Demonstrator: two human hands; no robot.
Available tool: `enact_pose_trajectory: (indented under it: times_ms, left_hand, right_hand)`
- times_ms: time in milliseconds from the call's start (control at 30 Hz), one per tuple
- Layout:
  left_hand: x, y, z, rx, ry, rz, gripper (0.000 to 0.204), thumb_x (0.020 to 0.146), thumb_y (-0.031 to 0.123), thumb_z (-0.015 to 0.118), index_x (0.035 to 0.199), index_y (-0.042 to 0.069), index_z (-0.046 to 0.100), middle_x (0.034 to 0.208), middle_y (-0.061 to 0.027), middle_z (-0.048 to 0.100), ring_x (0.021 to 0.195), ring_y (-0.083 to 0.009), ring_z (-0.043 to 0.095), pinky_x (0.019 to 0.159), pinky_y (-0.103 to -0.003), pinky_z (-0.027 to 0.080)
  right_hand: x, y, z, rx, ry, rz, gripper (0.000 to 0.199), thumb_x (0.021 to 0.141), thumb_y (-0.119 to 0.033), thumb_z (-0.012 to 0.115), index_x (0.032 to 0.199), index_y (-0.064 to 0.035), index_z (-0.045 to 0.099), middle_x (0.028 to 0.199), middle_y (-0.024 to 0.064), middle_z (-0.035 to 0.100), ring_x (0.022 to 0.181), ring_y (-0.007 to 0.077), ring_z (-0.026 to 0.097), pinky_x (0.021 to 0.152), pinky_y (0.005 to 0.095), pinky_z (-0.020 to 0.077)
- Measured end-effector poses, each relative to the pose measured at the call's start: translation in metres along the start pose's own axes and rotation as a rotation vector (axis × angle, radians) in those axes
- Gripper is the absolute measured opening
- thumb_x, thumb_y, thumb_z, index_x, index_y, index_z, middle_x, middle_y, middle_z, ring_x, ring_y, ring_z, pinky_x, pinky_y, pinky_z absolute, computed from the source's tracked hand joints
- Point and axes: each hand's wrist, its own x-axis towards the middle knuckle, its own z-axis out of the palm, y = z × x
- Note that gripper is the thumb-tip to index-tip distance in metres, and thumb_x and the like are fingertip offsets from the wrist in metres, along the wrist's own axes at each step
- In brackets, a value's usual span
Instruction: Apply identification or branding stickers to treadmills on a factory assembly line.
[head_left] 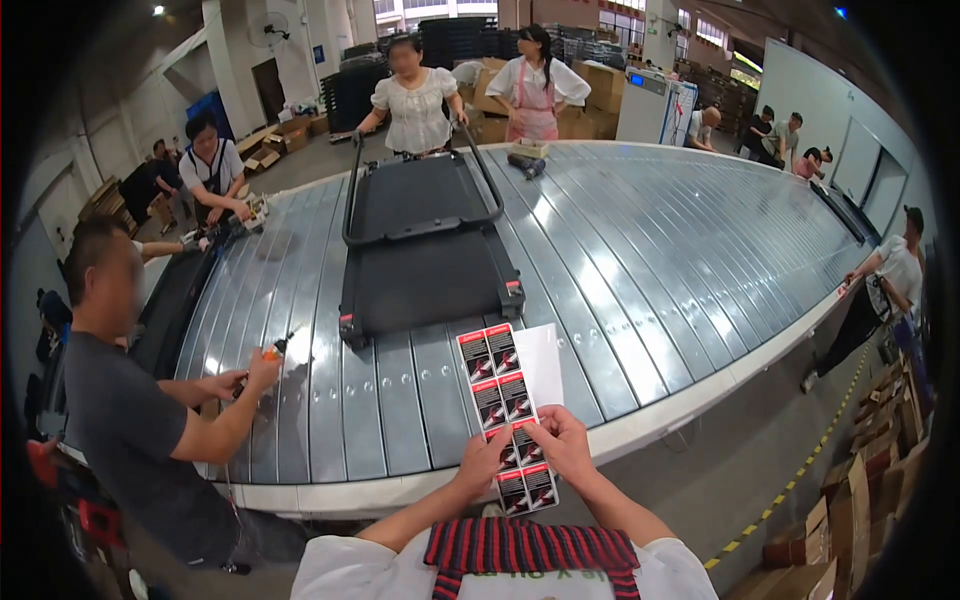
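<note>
Both my hands hold a sheet of warning stickers (503,392), black with red top bands, in two columns. My left hand (482,464) pinches its left edge low down. On the other side my right hand (562,446) is closed, with its thumb over the stickers. A white sheet (543,372) shows behind the stickers at the right; I cannot tell which fingers grip it. Beyond the sheet's upper end, a black folding treadmill (425,280) lies on the metal slat conveyor (590,330), its handrail frame toward the far side.
At left a co-worker in a dark shirt (130,400) holds an orange-and-black power tool (273,350). Two people (418,110) stand beyond the treadmill, one touching its rail. Another tool (527,165) lies on the far conveyor edge. Cardboard boxes (845,520) line the right floor.
</note>
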Motion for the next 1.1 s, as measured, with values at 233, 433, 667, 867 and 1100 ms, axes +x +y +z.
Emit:
enact_pose_trajectory:
  times_ms: [233, 433, 667, 867, 1100]
  left_hand:
    - [0.068, 0.031, 0.015, -0.351, -0.007, 0.039, 0.027, 0.089, 0.023, 0.05, 0.107, 0.002, 0.052, 0.096, -0.0041, 0.059, 0.083, -0.0099, 0.057, 0.075, -0.025, 0.046]
    - [0.109, 0.046, 0.0, -0.266, 0.209, 0.205, 0.028, 0.088, 0.025, 0.052, 0.102, 0.001, 0.056, 0.097, -0.0033, 0.059, 0.083, -0.008, 0.053, 0.074, -0.024, 0.043]
    - [0.119, 0.082, 0.024, -0.267, 0.277, 0.459, 0.028, 0.091, 0.026, 0.047, 0.099, 0.001, 0.054, 0.092, -0.0035, 0.06, 0.082, -0.0069, 0.054, 0.074, -0.023, 0.043]
    - [0.12, 0.063, 0.041, 0.161, 0.571, 0.394, 0.031, 0.09, 0.027, 0.047, 0.092, -0.001, 0.06, 0.078, 0.0007, 0.059, 0.07, -0.0042, 0.05, 0.063, -0.022, 0.043]
    - [0.099, 0.054, 0.02, 0.229, 0.424, 0.34, 0.032, 0.089, 0.029, 0.049, 0.087, -0.001, 0.059, 0.072, 0.0024, 0.057, 0.066, -0.0036, 0.047, 0.058, -0.022, 0.041]
  right_hand:
    - [0.068, -0.001, -0.029, -0.316, -0.18, -0.066, 0.009, 0.079, -0.008, 0.06, 0.081, 0.0002, 0.056, 0.078, 0.0024, 0.055, 0.069, 0.0051, 0.048, 0.061, 0.02, 0.0408]
    - [0.136, -0.029, -0.036, -0.504, -0.548, -0.346, 0.022, 0.07, -0.011, 0.053, 0.089, -0.0016, 0.06, 0.085, 0.0131, 0.056, 0.08, 0.0268, 0.054, 0.072, 0.0338, 0.0436]
    - [0.187, -0.037, -0.048, -0.449, -0.827, -0.156, 0.021, 0.072, -0.008, 0.055, 0.09, -0.0012, 0.061, 0.082, 0.011, 0.058, 0.074, 0.0178, 0.056, 0.067, 0.0289, 0.0449]
    - [0.212, -0.058, -0.046, -0.45, -0.621, -0.433, 0.013, 0.072, -0.011, 0.067, 0.082, -0.0055, 0.06, 0.107, 0.012, 0.053, 0.096, 0.0232, 0.053, 0.079, 0.0326, 0.0434]
    - [0.221, -0.085, -0.042, -0.589, -0.532, -0.874, 0.017, 0.064, -0.013, 0.072, 0.076, -0.0089, 0.06, 0.126, 0.014, 0.042, 0.123, 0.0352, 0.03, 0.1, 0.0438, 0.0255]
